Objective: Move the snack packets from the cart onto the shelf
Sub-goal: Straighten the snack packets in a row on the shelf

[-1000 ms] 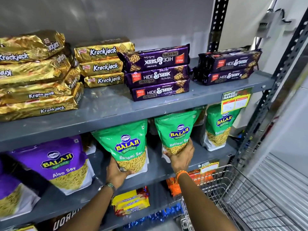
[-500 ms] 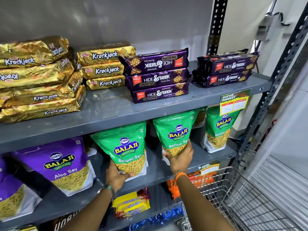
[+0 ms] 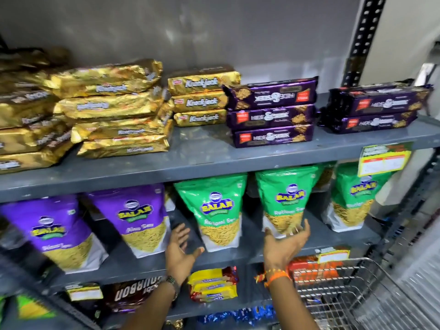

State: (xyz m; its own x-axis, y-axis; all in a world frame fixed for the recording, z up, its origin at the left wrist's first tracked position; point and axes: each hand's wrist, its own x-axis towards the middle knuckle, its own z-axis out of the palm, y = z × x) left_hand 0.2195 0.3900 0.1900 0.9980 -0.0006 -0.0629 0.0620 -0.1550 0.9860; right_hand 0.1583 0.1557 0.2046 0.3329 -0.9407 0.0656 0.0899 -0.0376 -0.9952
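Note:
Three green Balaji packets stand upright on the middle shelf (image 3: 333,239). My left hand (image 3: 182,246) is open, palm up, just left of the left green packet (image 3: 217,210) and apart from it. My right hand (image 3: 288,241) is open below the middle green packet (image 3: 284,198), with fingertips at its bottom edge. The third green packet (image 3: 352,201) stands to the right. Two purple Balaji packets (image 3: 138,215) lean at the left of the same shelf. The wire cart (image 3: 345,289) is at the lower right.
The upper shelf (image 3: 214,160) holds gold Krackjack packs (image 3: 112,108) and purple Hide & Seek packs (image 3: 271,115). A yellow price tag (image 3: 383,160) hangs from its edge. Below lie yellow packs (image 3: 214,284) and a Bourbon pack (image 3: 133,294). A perforated upright (image 3: 364,39) stands at the right.
Both hands have let go of the green packets and drawn back with fingers spread. The view has shifted left, so the purple packets show more.

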